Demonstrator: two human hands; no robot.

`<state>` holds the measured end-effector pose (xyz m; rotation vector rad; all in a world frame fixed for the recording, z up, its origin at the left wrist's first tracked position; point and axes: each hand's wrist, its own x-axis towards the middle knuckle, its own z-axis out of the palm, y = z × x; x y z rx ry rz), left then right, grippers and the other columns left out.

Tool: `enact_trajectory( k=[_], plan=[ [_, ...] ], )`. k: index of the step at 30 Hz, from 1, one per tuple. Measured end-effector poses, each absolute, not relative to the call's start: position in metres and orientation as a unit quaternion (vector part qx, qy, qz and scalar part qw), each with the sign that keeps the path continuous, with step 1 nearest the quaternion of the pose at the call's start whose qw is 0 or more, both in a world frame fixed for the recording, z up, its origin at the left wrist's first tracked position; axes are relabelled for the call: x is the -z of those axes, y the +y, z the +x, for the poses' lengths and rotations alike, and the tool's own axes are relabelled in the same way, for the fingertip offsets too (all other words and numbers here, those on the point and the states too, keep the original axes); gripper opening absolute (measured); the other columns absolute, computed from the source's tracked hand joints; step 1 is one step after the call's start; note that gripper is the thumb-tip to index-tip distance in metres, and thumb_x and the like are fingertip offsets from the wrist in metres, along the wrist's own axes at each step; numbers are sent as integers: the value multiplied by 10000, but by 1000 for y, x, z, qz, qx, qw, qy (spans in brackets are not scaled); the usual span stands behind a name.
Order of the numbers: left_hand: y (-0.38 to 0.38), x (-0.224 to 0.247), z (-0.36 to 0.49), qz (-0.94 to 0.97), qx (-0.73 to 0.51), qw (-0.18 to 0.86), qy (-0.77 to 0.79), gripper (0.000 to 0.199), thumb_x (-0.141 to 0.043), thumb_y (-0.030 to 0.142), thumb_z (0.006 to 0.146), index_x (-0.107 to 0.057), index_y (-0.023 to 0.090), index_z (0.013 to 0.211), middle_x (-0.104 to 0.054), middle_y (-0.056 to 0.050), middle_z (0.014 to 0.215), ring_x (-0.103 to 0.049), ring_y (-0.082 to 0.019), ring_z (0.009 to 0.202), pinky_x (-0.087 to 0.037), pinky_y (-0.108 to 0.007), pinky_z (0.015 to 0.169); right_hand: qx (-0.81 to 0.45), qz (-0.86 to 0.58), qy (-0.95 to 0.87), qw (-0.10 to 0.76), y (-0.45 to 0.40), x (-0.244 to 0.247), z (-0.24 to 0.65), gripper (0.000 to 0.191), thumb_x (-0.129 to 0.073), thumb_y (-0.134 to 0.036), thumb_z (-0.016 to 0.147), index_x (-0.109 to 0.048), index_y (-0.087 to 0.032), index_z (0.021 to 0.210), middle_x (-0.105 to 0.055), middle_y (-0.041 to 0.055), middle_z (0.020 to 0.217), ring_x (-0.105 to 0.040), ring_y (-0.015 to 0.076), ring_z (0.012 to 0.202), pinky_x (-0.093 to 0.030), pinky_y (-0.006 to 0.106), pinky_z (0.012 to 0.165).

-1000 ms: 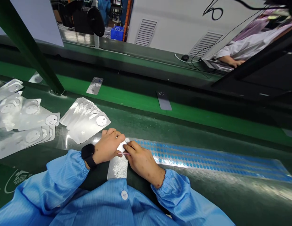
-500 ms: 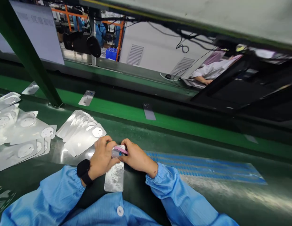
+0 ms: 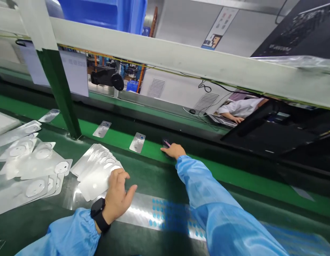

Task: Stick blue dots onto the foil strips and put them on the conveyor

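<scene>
My left hand (image 3: pixel 117 198) lies with its fingers spread on a stack of overlapping silver foil cards (image 3: pixel 97 181), and a black smartwatch (image 3: pixel 98 215) sits on that wrist. My right hand (image 3: pixel 174 150) stretches far forward over the green conveyor belt (image 3: pixel 191 160). Its fingertips rest at a dark card (image 3: pixel 166 143) with a small pink tab (image 3: pixel 167 143), and the fingers hide most of that card. I cannot tell whether the hand grips it. A silver card (image 3: pixel 137 142) lies on the belt just left of my right hand.
A sheet of blue dots (image 3: pixel 167 217) lies under my forearm. Several foil cards (image 3: pixel 34 167) are spread at the left, and another card (image 3: pixel 102 129) is on the belt. A green post (image 3: pixel 60 92) rises left. Beyond the belt, a co-worker's white-sleeved arm (image 3: pixel 241 108) shows.
My hands have parted. The right hand has gone forward to the belt, and the pink-tabbed piece is now there. The left hand has dropped onto the stack. The view has tilted upward.
</scene>
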<state>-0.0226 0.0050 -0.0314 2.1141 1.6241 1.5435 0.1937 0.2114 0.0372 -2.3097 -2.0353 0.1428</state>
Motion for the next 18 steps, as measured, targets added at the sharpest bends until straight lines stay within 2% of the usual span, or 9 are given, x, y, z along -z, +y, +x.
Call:
enact_trajectory(
  k=[5, 8, 11, 12, 15, 18],
  plan=[
    [9, 26, -25, 658, -505, 89, 552, 175, -519, 207, 820, -426, 219, 967, -486, -61, 956, -516, -223, 916, -480, -414, 809, -47, -733, -676, 48, 205, -29, 192, 237, -594, -219, 810, -690, -38, 930, -687, 246, 943, -664, 310, 948, -469, 332, 804],
    [10, 21, -29, 637, -498, 154, 568, 163, -520, 237, 819, -432, 224, 956, -505, -54, 939, -526, -218, 907, -476, -424, 831, -38, -733, -673, 94, 197, -46, 188, 262, -490, -153, 841, -667, -32, 991, -675, 263, 977, -648, 319, 985, -457, 342, 812],
    [14, 15, -31, 603, -494, 252, 574, 231, -529, 290, 815, -428, 225, 1012, -522, -54, 974, -542, -208, 941, -471, -410, 846, -67, -723, -674, 138, 165, -55, 183, 320, -382, -162, 864, -662, -80, 996, -690, 194, 937, -655, 275, 916, -470, 311, 737],
    [16, 14, -31, 586, -494, 292, 572, 297, -542, 313, 806, -416, 222, 1059, -519, -64, 1024, -548, -204, 957, -475, -396, 835, -112, -706, -680, 160, 146, -53, 180, 322, -372, -171, 854, -668, -109, 966, -696, 147, 889, -659, 245, 846, -473, 290, 687],
    [20, 9, -33, 554, -473, 402, 555, 543, -610, 363, 758, -347, 223, 1212, -499, -81, 1151, -573, -192, 949, -489, -356, 786, -418, -570, -652, 273, 77, -37, 166, 248, -448, -195, 772, -676, -148, 860, -669, 59, 759, -610, 179, 667, -455, 258, 576],
    [19, 5, -40, 579, -412, 443, 547, 641, -658, 328, 724, -344, 235, 1275, -559, -34, 1069, -583, -187, 911, -473, -357, 821, -600, -493, -570, 267, 21, -22, 158, 163, -565, -268, 712, -662, -175, 804, -574, -11, 613, -455, 104, 475, -360, 230, 455]
  ],
)
